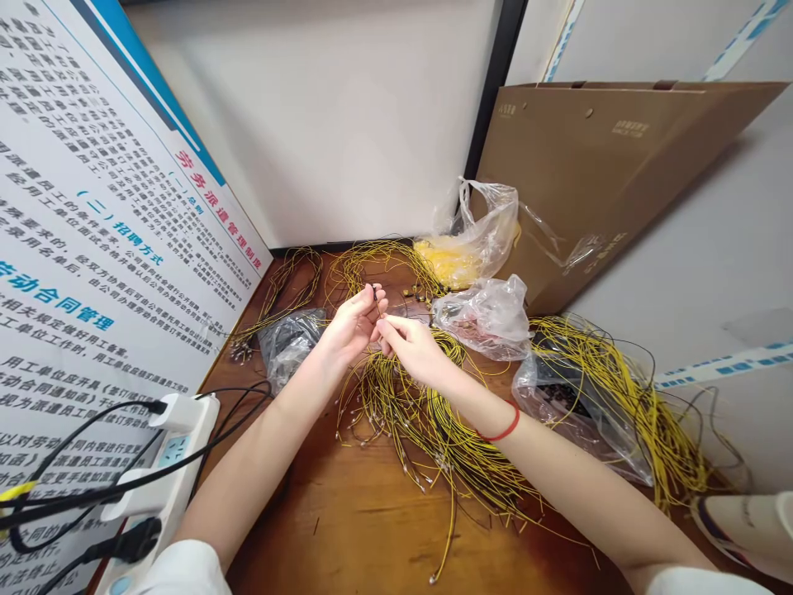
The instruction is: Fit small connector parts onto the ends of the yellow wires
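Observation:
My left hand (354, 324) is raised over the table, fingers curled around a small dark part (375, 293) at the fingertips. Close against it, my right hand (409, 345) pinches a thin wire that runs up to that dark part; the wire's far end is hidden. Below both hands lies a big bundle of yellow and black wires (477, 459) with small shiny tips. Another yellow wire coil (365, 263) lies behind the hands, with several small dark and yellow pieces (421, 295) beside it.
Clear plastic bags stand on the right, one with yellow parts (455, 260), one with reddish parts (483, 318). A dark bag (288, 343) lies left. More yellow wires (610, 388) spread right. A power strip (170, 496) with black cables is at lower left; a cup (752, 525) lower right.

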Available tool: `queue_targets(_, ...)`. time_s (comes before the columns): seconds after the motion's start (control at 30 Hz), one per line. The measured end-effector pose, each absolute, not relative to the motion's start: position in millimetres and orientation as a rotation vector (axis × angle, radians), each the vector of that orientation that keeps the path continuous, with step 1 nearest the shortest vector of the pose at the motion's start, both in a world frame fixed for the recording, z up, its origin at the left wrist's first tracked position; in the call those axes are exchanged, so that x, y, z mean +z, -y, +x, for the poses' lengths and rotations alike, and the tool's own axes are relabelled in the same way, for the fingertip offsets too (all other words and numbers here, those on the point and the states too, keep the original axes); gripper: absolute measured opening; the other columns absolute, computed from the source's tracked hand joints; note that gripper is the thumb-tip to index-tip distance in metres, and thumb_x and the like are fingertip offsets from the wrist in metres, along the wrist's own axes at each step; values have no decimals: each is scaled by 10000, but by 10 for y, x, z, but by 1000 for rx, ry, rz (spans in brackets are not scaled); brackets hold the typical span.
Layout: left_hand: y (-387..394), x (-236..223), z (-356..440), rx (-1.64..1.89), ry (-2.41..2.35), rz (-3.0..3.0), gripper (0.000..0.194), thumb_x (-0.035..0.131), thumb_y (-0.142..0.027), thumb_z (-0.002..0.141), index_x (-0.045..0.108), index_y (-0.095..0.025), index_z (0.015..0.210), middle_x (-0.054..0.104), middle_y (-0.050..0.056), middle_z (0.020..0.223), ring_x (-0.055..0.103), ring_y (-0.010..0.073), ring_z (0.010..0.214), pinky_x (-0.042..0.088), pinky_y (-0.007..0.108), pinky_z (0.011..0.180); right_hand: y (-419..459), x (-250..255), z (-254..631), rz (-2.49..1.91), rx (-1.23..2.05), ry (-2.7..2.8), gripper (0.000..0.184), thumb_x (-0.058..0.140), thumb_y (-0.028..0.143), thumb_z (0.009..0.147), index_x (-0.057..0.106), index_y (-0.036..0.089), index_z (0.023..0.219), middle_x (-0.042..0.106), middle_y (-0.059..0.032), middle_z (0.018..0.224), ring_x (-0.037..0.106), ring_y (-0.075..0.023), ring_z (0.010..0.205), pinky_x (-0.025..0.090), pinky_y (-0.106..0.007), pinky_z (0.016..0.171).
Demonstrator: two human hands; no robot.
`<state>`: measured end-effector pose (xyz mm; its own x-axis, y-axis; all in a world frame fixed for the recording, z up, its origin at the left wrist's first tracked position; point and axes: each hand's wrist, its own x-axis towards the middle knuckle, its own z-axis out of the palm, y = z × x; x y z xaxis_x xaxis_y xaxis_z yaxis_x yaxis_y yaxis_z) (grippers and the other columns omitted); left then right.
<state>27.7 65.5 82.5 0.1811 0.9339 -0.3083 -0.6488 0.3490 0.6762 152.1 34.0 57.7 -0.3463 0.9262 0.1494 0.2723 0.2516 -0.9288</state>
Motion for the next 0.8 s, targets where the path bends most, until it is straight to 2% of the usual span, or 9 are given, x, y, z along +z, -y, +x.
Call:
queue_targets(0.1, -624, 782, 250, 1194, -766, 564, 119, 734, -207, 765, 649, -125, 777, 641, -30, 634, 553, 38, 494, 433, 172, 542, -438, 723, 1691, -1228, 820, 2003, 338, 423, 341, 937, 575, 178, 683, 595, -21, 684, 525, -145, 666, 377, -300, 671)
queue_targets(0.2, -580, 738, 238, 1190, -758, 652, 172, 783, -214, 707, 659, -114, 771, 655, -16, 642, 554, 42, 506, 445, 185, 579, -507, 872, 1810, -1139, 479, 1932, 194, 485, 276, 916, 639, 185, 841, 653, -53, 878, 572, -163, 813, 410, -317, 762)
queue_targets(0.27, -551, 711, 241, 1163, -749, 702, 206, 807, -238, 674, 660, -111, 744, 664, -5, 657, 568, 50, 530, 454, 189, 589, -530, 932, 1843, -992, 413, 1949, 138, 527, 259, 899, 656, 212, 916, 663, -41, 963, 584, -163, 896, 428, -318, 819)
queue_targets(0.4, -509, 671, 256, 1132, -739, 763, 253, 832, -280, 632, 651, -116, 697, 667, 2, 658, 580, 61, 544, 467, 189, 579, -557, 947, 1852, -905, 387, 2055, 151, 522, 244, 903, 663, 235, 850, 663, -16, 913, 587, -160, 883, 446, -326, 833)
queue_targets(0.67, -495, 656, 249, 1095, -733, 790, 338, 869, -330, 560, 655, -119, 713, 651, -2, 641, 570, 61, 531, 505, 195, 564, -568, 851, 1820, -922, 123, 2168, 163, 451, 231, 926, 589, 184, 852, 624, -63, 860, 519, -182, 818, 393, -342, 773)
queue_targets(0.8, -498, 650, 233, 1105, -747, 821, 378, 895, -344, 492, 650, -109, 659, 633, -8, 600, 554, 50, 496, 479, 165, 503, -547, 793, 1784, -969, 146, 2139, 145, 456, 237, 920, 565, 188, 837, 614, -55, 838, 511, -177, 803, 377, -334, 763)
